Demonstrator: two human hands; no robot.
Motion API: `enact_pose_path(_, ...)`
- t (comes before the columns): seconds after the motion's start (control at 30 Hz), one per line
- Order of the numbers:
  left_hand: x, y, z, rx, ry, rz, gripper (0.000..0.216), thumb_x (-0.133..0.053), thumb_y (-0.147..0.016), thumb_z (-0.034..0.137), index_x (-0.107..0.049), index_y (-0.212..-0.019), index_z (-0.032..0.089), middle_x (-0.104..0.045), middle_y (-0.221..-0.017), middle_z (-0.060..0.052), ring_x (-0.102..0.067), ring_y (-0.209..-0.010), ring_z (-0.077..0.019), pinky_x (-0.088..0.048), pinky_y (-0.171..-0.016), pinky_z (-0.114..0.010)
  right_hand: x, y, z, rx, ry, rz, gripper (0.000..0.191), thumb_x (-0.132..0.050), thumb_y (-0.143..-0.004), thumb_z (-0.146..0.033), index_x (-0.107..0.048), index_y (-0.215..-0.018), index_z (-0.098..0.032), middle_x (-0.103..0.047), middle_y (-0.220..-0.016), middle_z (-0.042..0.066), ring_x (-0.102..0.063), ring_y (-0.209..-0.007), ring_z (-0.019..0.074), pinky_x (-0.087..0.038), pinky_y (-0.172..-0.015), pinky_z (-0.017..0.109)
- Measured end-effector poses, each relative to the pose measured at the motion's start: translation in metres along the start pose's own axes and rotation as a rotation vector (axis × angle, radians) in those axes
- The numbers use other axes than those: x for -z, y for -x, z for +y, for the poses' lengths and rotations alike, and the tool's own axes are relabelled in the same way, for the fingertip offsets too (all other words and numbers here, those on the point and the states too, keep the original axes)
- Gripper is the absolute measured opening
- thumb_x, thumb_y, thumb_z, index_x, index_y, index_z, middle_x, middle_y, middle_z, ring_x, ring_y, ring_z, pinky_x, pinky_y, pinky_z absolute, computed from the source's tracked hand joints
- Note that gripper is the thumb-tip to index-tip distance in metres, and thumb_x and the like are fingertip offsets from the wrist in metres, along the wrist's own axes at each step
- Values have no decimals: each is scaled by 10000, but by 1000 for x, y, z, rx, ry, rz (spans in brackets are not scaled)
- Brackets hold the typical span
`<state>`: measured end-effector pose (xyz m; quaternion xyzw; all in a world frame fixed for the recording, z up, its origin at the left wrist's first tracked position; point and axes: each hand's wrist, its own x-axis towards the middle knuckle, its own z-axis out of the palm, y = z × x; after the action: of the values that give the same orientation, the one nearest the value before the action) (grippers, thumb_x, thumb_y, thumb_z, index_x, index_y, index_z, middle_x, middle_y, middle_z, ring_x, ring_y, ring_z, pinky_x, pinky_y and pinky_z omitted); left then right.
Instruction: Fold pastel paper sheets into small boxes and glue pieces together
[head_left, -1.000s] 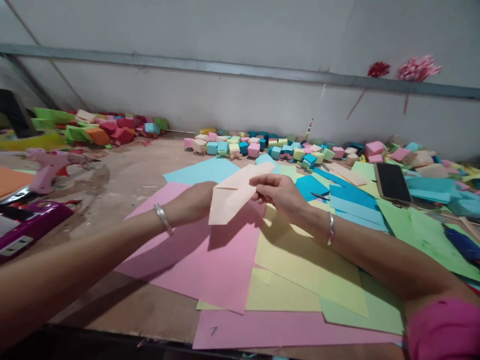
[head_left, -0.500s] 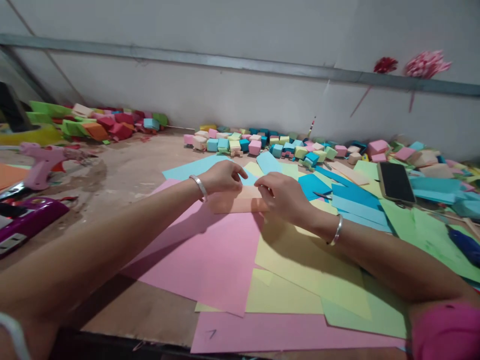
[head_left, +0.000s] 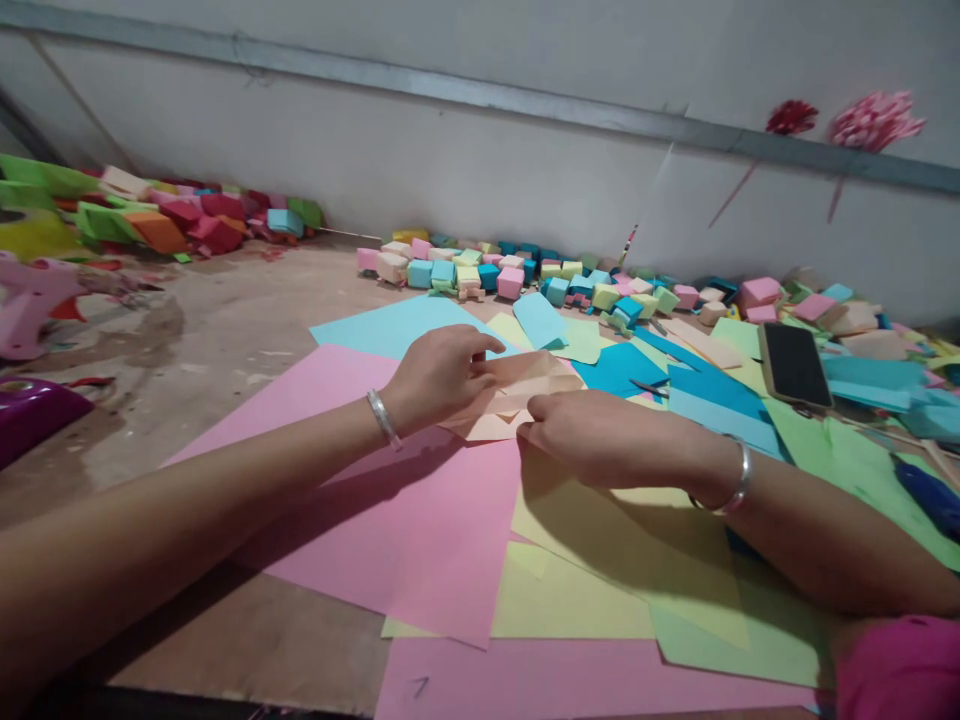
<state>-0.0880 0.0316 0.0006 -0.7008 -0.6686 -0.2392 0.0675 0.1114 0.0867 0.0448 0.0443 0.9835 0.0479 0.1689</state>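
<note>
Between my two hands is a peach sheet of paper (head_left: 517, 385) with fold lines and raised flaps. My left hand (head_left: 448, 375) grips its left side, fingers bent over the edge. On the near right edge, my right hand (head_left: 600, 430) pinches the same sheet between thumb and fingers. Under it lie a large pink sheet (head_left: 405, 530) and a yellow sheet (head_left: 622, 540). A light blue sheet (head_left: 367, 325) sticks out behind my left hand. Scissors (head_left: 649, 388), partly visible, rest on blue paper to the right of the peach sheet.
Small folded paper boxes (head_left: 510, 280) line the wall, with a brighter heap (head_left: 217, 215) at back left. A phone (head_left: 795, 365) lies on the right among blue and green papers. At the left edge are a pink glue gun (head_left: 34, 305) and a purple power strip (head_left: 37, 415).
The peach paper has gone from a narrow folded strip to a more opened, creased shape. My right hand has moved down toward its near edge. The view has shifted slightly.
</note>
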Motion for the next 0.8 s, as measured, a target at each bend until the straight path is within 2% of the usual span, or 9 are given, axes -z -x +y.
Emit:
enact_pose_path(0.1,-3,6,5,-70,-142,17,149,-563,-769,143,-707,-795,171,-639,-750,-49,-547,-715,-181,-347,-590,-289,-4,3,-3,35,31,1,204,-489,-742,-11,-646,-805,-125,-595,-746,80,-359,-565,128,-192,-500,292)
enact_pose_path(0.17,-7,8,6,-142,-237,24,187,-538,-812,162,-674,-684,166,-620,-736,-63,-527,-711,-187,-330,-593,-305,-7,6,-1,50,20,16,188,-489,-750,-18,-628,-752,-144,-581,-698,64,-349,-552,129,-195,-507,301)
enact_pose_path(0.23,-11,11,5,-212,-301,10,235,-514,-853,185,-661,-671,163,-604,-726,-68,-510,-701,-188,-320,-597,-316,-8,10,3,25,-13,22,189,-488,-753,-21,-601,-688,-158,-564,-649,46,-344,-537,123,-195,-516,307)
enact_pose_path(0.3,-15,13,5,-263,-309,-26,260,-485,-888,205,-672,-713,164,-594,-725,-65,-501,-690,-182,-311,-589,-315,-5,13,9,-78,-16,19,202,-485,-752,-17,-573,-637,-158,-552,-622,40,-356,-527,115,-190,-527,309)
enact_pose_path(0.37,-17,15,5,-276,-285,-53,277,-457,-915,227,-693,-778,173,-592,-734,-62,-501,-687,-178,-296,-569,-306,0,11,15,-252,40,49,211,-474,-770,-20,-560,-629,-152,-546,-622,48,-385,-531,114,-181,-537,310)
enact_pose_path(0.43,-18,16,5,-270,-261,-69,294,-438,-931,246,-705,-825,186,-592,-743,-60,-505,-687,-173,-282,-555,-298,4,5,22,-416,121,142,204,-448,-805,-23,-580,-708,-143,-559,-679,70,-429,-571,130,-172,-544,311)
enact_pose_path(0.5,-19,16,5,-263,-250,-70,311,-427,-942,264,-710,-836,192,-592,-749,-60,-505,-684,-169,-277,-553,-294,4,-4,27,-483,173,254,211,-422,-834,-24,-600,-836,-137,-579,-796,98,-472,-658,158,-168,-547,310)
enact_pose_path(0.57,-20,17,4,-268,-239,-62,335,-410,-955,287,-713,-844,196,-588,-745,-57,-498,-673,-164,-273,-550,-292,1,-13,29,-451,181,284,214,-425,-852,-46,-615,-891,-138,-581,-895,113,-487,-753,181,-172,-551,311)
enact_pose_path(0.8,-20,17,3,-316,-239,-78,334,-413,-965,348,-716,-915,218,-580,-771,-56,-500,-702,-172,-268,-554,-294,-10,-24,27,-345,69,80,178,-522,-866,-196,-687,-896,-136,-619,-927,132,-512,-806,201,-220,-567,297)
